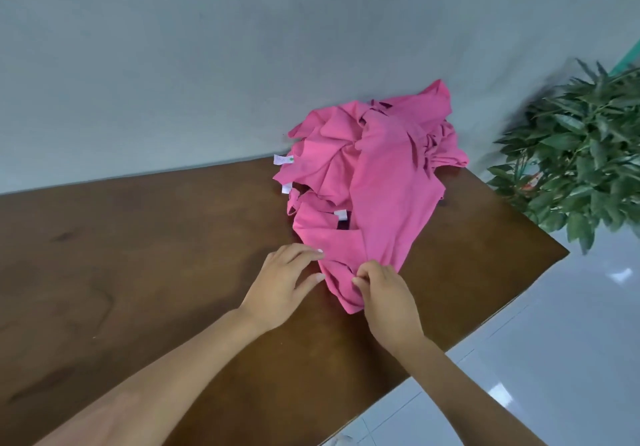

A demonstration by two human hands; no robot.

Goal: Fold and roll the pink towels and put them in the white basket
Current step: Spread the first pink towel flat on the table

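Note:
A crumpled heap of pink towels lies at the far right of the brown wooden table, against the wall. Small white labels show on its left side. My right hand pinches the near tip of the top towel, fingers curled on the cloth. My left hand lies just left of that tip, fingers stretched out and touching the towel's edge. No white basket is in view.
A green leafy plant stands beyond the table's right corner. Pale glossy floor tiles lie to the right of the table's edge. A plain grey wall runs behind the table.

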